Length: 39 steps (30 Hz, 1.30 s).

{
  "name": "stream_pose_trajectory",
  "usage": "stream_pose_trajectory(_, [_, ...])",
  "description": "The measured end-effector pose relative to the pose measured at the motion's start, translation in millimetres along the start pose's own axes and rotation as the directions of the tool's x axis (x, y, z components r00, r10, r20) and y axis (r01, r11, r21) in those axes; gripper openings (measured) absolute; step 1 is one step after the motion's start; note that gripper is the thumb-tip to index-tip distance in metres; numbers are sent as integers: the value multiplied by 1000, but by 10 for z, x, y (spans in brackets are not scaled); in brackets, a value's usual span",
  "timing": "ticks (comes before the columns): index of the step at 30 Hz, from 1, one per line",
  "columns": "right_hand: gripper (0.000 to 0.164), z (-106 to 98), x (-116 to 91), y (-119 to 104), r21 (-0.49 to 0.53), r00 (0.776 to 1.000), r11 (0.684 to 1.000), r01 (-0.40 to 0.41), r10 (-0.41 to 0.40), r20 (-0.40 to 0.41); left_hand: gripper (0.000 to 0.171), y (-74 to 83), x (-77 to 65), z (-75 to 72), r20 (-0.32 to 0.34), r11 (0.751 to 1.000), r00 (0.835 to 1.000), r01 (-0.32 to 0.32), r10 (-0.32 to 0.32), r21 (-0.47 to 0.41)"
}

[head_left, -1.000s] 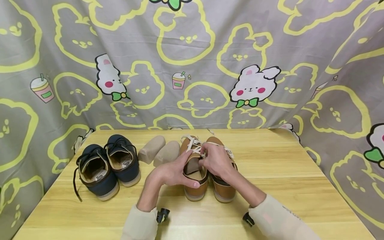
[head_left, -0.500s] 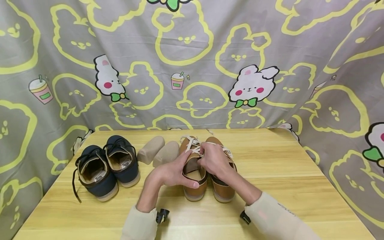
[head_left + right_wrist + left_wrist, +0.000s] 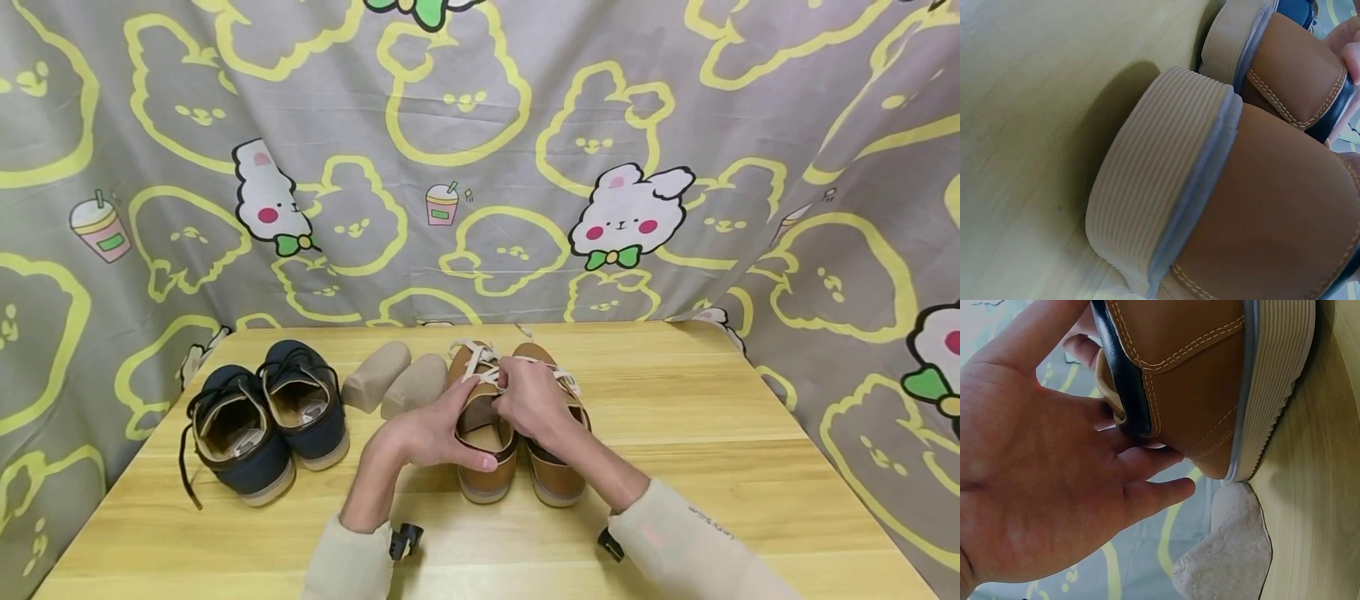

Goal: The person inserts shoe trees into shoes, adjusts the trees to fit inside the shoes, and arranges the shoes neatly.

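A pair of brown shoes with white laces stands heels toward me at mid-table in the head view. My left hand holds the left brown shoe, its thumb over the heel collar and its fingers along the far left side. In the left wrist view those fingers bend round the collar. With curled fingers, my right hand grips that shoe's right edge near the tongue and white laces; its fingertips are hidden. Its wrist lies over the right brown shoe, whose heel fills the right wrist view.
Two beige foot-shaped inserts lie left of the brown shoes. Farther left stand two dark blue shoes with dark laces, one lace trailing onto the wooden table. A patterned grey curtain hangs behind the table.
The brown flap inside the left brown shoe's opening has shifted forward, so more of the insole shows. My right hand has moved slightly; the left keeps its hold.
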State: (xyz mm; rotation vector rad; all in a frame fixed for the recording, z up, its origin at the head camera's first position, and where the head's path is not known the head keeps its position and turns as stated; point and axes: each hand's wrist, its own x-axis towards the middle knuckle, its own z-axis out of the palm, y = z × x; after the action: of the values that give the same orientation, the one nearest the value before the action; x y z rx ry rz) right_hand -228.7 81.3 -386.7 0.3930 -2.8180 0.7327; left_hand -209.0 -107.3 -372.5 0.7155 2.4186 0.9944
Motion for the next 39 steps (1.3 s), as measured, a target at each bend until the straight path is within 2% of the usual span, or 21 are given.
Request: stream_pose_trajectory(39, [29,54,-21,1,-45,999,999,15,-17,-30,117,-1,-2,12,-6,1000,1000,26,-26,-8])
